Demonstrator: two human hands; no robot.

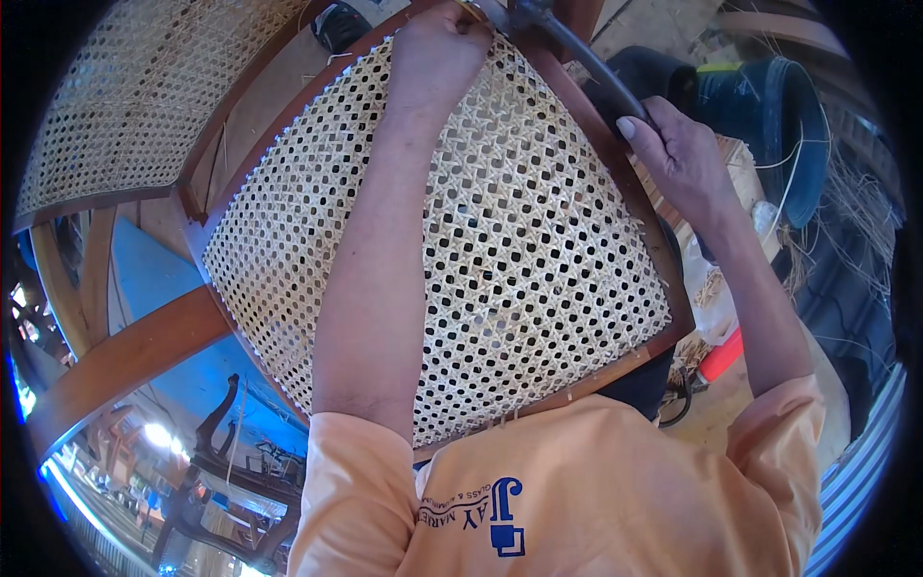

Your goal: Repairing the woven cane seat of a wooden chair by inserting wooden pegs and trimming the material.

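A woven cane panel (519, 240) with an open hole pattern stretches across a brown wooden chair frame (663, 279) in front of me. At the far edge of the panel, my left hand (440, 56) is closed, its fingers pinched together by the wood. What they pinch is too small and too near the picture's rim to make out. My right hand (678, 159) is wrapped round the dark handle of a hammer (588, 62). The hammer's head is beside my left fingers, partly cut off by the upper rim. Short cane ends stick out along the frame's near edge.
Another cane panel (144, 106) in a wooden frame stands at the far left. A curved wooden piece (135, 370) crosses over a blue sheet (159, 264). To the right are a dark bucket (769, 125), loose cane strands (856, 212) and a red object (719, 358).
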